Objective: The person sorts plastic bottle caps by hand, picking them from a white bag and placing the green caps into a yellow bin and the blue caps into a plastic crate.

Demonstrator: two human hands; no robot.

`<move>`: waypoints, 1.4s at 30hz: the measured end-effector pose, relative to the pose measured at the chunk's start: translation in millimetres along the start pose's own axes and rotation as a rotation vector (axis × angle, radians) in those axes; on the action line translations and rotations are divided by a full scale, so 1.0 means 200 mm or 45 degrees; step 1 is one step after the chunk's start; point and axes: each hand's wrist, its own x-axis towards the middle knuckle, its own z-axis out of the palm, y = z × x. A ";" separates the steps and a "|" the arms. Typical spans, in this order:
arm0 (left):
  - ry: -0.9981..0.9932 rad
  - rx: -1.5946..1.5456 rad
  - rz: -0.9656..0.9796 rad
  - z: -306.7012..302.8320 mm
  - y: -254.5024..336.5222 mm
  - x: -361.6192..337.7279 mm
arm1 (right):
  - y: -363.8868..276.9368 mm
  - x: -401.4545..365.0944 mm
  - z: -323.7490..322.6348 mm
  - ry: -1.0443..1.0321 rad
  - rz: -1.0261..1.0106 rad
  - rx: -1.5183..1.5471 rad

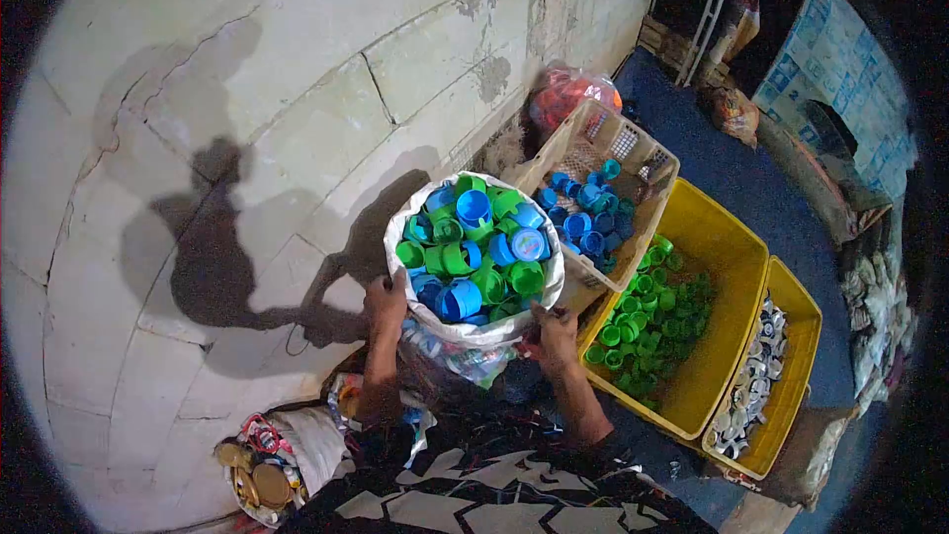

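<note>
Head view: the sack [478,336], white and brim-full of blue and green caps [474,208], is at the middle, beside the near end of the pale crate [649,225]. The left grip [386,302] is closed on the near-left edge of its rim, and the right grip [552,333] is closed on the near-right edge. Whether the base rests on anything cannot be told.

The sack looks soft and limp, so it should sag and bulge as the load shifts. The hollow caps are probably light singly, though the full load may have some weight; they look smooth and tough, likelier to spill than to break. The turned-down rim seems the best hold, taken at opposite edges and kept level.

A dark blue floor [712,129] carries the crates. The pale crate holds blue caps, the yellow crate [730,267] green ones at its near-left side, and the narrow crate [799,336] whitish pieces. A red bag [573,97] sits by the pale crate's far-left corner, against a cracked, pale wall [297,0] bearing strong shadows. Lids [269,485] fill another sack [321,440] at the wall's foot.
</note>
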 end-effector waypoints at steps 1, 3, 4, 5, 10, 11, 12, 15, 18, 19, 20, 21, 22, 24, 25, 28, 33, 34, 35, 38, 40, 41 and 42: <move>-0.045 -0.251 -0.093 0.00 0.01 -0.02 | -0.03 -0.02 0.02 -0.008 0.050 0.069; -0.129 -0.756 -0.262 0.00 0.04 -0.05 | -0.09 -0.06 0.04 -0.065 0.085 0.264; -0.321 -0.963 -0.327 -0.02 0.01 -0.04 | -0.10 -0.07 0.06 -0.051 0.157 0.343; -0.440 -1.258 -0.380 0.01 -0.09 0.00 | -0.12 -0.09 0.07 -0.033 0.228 0.426; -0.585 -1.848 -0.552 0.25 -0.45 0.18 | -0.12 -0.12 0.07 -0.051 0.611 0.746; -0.581 -1.658 -0.257 0.27 -0.48 0.18 | -0.20 -0.17 0.11 0.002 0.642 0.778; -0.527 -1.469 0.016 0.28 -0.51 0.18 | -0.25 -0.19 0.14 0.053 0.669 0.809; -0.338 -0.623 0.887 0.17 -0.34 -0.02 | -0.24 -0.19 0.12 0.029 0.795 0.990; -0.446 -1.144 0.404 0.17 -0.18 -0.07 | -0.16 -0.12 0.04 -0.254 0.659 1.009; -0.417 -1.383 0.199 0.19 -0.15 -0.07 | -0.25 -0.14 0.06 -0.205 0.765 1.011; -0.288 -1.555 -0.156 0.21 -0.12 -0.06 | -0.29 -0.17 0.10 -0.124 0.765 0.946; -0.151 -1.709 -0.511 0.22 -0.11 -0.04 | -0.35 -0.20 0.15 -0.040 0.761 0.859; -0.127 -1.647 -0.477 0.27 -0.19 0.01 | -0.37 -0.25 0.19 0.067 0.715 0.723; -0.109 -1.509 -0.368 0.33 -0.29 0.03 | -0.28 -0.20 0.24 0.024 0.522 0.587; -0.144 -1.476 -0.347 0.35 -0.31 0.00 | -0.25 -0.19 0.24 0.001 0.431 0.514; -0.306 -1.454 -0.384 0.33 -0.33 -0.09 | -0.11 -0.13 0.14 -0.078 0.485 0.518; -1.313 -2.309 -0.105 0.38 -0.60 0.03 | -0.25 -0.19 0.19 -0.080 0.709 1.150; -1.402 -2.425 -0.049 0.41 -0.65 0.05 | -0.24 -0.18 0.20 -0.135 0.684 1.192; -1.185 -2.362 -0.144 0.45 -0.70 0.05 | -0.23 -0.17 0.21 -0.187 0.661 1.236; -0.830 -2.353 -0.524 0.39 -0.44 -0.06 | -0.15 -0.14 0.21 -0.299 0.676 1.239; -0.670 -1.678 -0.143 0.39 -0.34 -0.11 | -0.10 -0.11 0.21 -0.295 0.686 1.100; -0.649 -1.483 -0.074 0.38 -0.45 -0.06 | -0.03 -0.07 0.17 -0.353 0.713 1.034; -0.625 -1.282 -0.008 0.39 -0.56 -0.01 | 0.09 0.01 0.12 -0.416 0.738 0.970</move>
